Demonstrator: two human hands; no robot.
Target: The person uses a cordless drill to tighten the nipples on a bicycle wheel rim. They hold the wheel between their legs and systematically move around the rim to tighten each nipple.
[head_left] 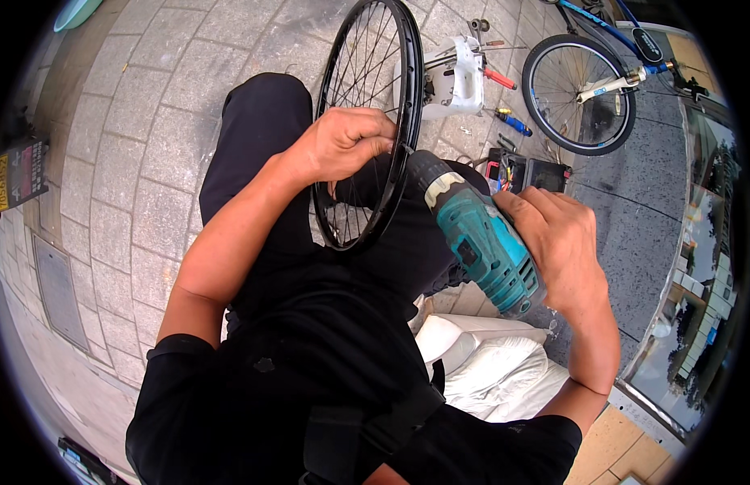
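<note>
A black bicycle wheel [413, 81] stands upright between my knees, its rim seen nearly edge-on and its dark spokes running to the left. My left hand [348, 144] is closed at the inner side of the rim, thumb and fingers pinched on what looks like a spoke; the fingers hide the exact spot. In my right hand [559, 242] is a teal and black cordless drill [476, 230], gripped from its right side. The drill points up and left, and its bit meets the outer face of the rim, level with my left fingertips. The drill's handle is mostly hidden.
Beyond the wheel sits a white plastic container [469, 85] with tools, beside a red-handled tool [500, 78] and a blue-and-yellow screwdriver [514, 123]. A black toolbox [547, 176] lies past the drill. A blue bicycle [589, 14] stands far right. White sacking [496, 368] is beside me.
</note>
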